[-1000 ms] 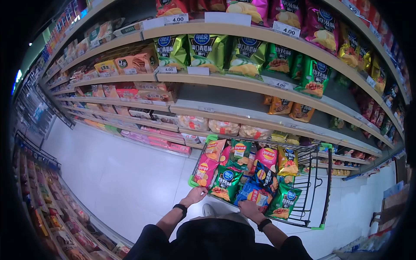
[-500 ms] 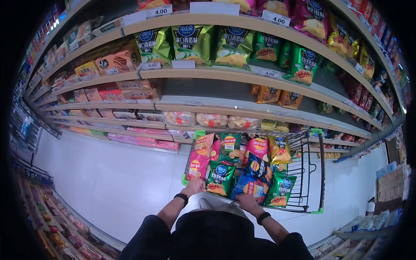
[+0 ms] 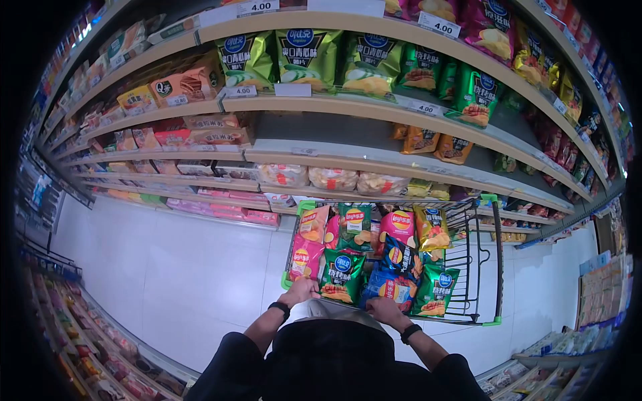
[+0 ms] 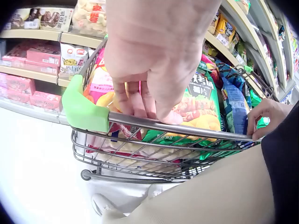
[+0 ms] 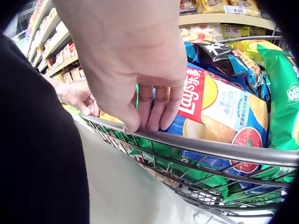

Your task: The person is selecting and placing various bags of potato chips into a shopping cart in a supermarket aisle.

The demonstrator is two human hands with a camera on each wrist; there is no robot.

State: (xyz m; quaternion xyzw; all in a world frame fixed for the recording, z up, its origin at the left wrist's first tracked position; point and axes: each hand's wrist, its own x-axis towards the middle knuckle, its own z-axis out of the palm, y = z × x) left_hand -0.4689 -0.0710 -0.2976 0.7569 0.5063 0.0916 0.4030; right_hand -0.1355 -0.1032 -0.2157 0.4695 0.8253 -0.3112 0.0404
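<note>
A wire shopping cart (image 3: pixel 499 267) with green corners holds several chip bags: pink, green, yellow, black and blue. My left hand (image 3: pixel 301 289) grips its near rim beside the left corner. In the left wrist view, the left hand (image 4: pixel 154 51) has its thumb on the dark rim (image 4: pixel 201 133) and its fingers inside, by a green bag (image 4: pixel 201 105). Farther right, my right hand (image 5: pixel 131 60) pinches the same rim (image 5: pixel 210 145), fingertips inside against a blue Lay's bag (image 5: pixel 229 112).
Long shelves with chip bags (image 3: pixel 307 60), boxes and price tags run beyond the cart. Large puffed-snack bags (image 3: pixel 332 179) sit low behind its far side. Pale floor (image 3: pixel 194 281) stretches to the left, with more shelving (image 3: pixel 100 334) at lower left.
The head view has shifted and turned slightly, so shelves and cart appear higher. My left hand has come onto the rim more closely by the green corner. The right hand stays at the rim.
</note>
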